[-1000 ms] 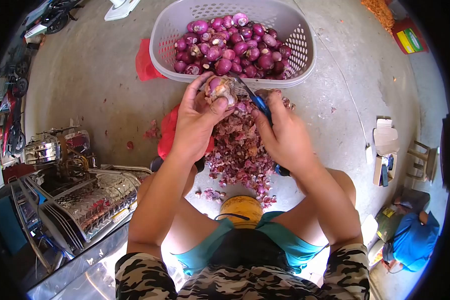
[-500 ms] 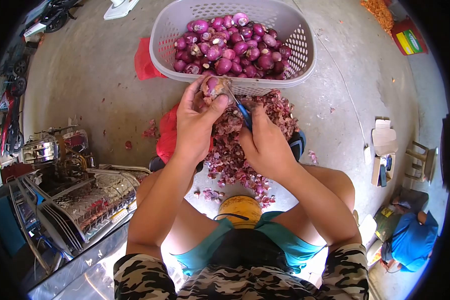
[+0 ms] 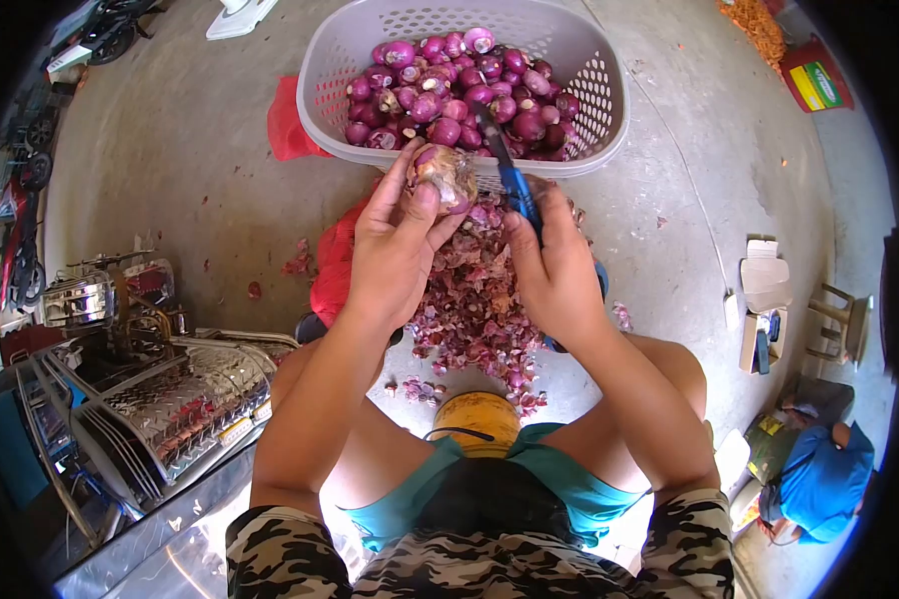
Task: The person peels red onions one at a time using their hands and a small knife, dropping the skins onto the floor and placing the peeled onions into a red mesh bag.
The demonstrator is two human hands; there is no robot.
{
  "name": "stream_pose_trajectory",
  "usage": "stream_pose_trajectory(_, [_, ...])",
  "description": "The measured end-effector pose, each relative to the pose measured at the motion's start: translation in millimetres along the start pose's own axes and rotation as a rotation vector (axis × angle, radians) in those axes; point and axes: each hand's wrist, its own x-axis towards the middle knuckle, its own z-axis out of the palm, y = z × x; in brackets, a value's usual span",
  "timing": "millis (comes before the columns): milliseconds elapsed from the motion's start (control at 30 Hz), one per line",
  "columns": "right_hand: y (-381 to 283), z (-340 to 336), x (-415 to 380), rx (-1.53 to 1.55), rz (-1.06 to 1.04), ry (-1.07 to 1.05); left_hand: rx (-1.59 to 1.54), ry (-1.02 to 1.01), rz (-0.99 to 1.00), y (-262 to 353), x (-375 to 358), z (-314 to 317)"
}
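My left hand [image 3: 400,235] is closed around an onion [image 3: 443,180] with loose, papery brown skin still on part of it. In my right hand [image 3: 551,265] is a knife [image 3: 514,180] with a blue handle, its dark blade pointing up and away from me. Blade and onion are a short gap apart. Just beyond both hands stands a grey perforated basket [image 3: 315,110] holding many purple onions [image 3: 445,130]. Below my hands a heap of onion skins [image 3: 479,309] lies on the floor between my feet.
Between my legs is a yellow container [image 3: 477,414]. Red cloth or netting [image 3: 340,275] lies left of the skins. Metal frames [image 3: 170,399] stand at left. On the right are an open cardboard box [image 3: 764,319], a small wooden stool [image 3: 837,324] and a person in blue [image 3: 827,484].
The knife has come away from the onion, moving up and right, its blade now upright and clear. My left hand has turned the onion slightly and shifted it right.
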Motion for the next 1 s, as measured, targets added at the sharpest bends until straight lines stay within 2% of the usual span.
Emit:
stream_pose_trajectory(100, [2.5, 2.2, 4.7, 0.204, -0.078, 0.086, -0.027, -0.022, -0.007, -2.4, -4.4, 5.3])
stream_pose_trajectory(133, [1.7, 1.7, 6.6, 0.334, -0.057, 0.056, -0.013, -0.022, -0.018, -4.2, -5.6, 6.2])
stream_pose_trajectory(233, [1.7, 3.7, 6.5, 0.354, 0.026, 0.01, -0.015, -0.031, -0.008, -9.1, -10.6, 12.5])
stream_pose_trajectory(433, [-0.4, 4.5, 7.5, 0.619, 0.075, 0.004, -0.056, 0.024, 0.04, -18.6, -10.5, 11.1])
stream_pose_trajectory(533, [1.3, -4.2, 7.7, 0.699, 0.264, -0.082, -0.004, 0.041, 0.08, -19.5, -10.3, 11.0])
stream_pose_trajectory(633, [4.5, 1.0, 8.7, 0.837, 0.303, -0.059, 0.108, 0.063, 0.132, -19.3, -8.7, 11.2])
stream_pose_trajectory(733, [-1.4, 1.8, 8.7, 0.818, 0.313, -0.059, 0.207, 0.077, 0.196, -18.4, -7.7, 6.9])
stream_pose_trajectory(833, [-3.9, 2.6, 10.9, 0.692, 0.217, -0.059, 0.204, 0.064, 0.198, -13.3, -8.7, 8.4])
stream_pose_trajectory(1000, [0.3, -5.5, 13.2, 0.756, 0.296, -0.138, 0.205, 0.002, 0.205, -11.1, -11.9, 9.7])
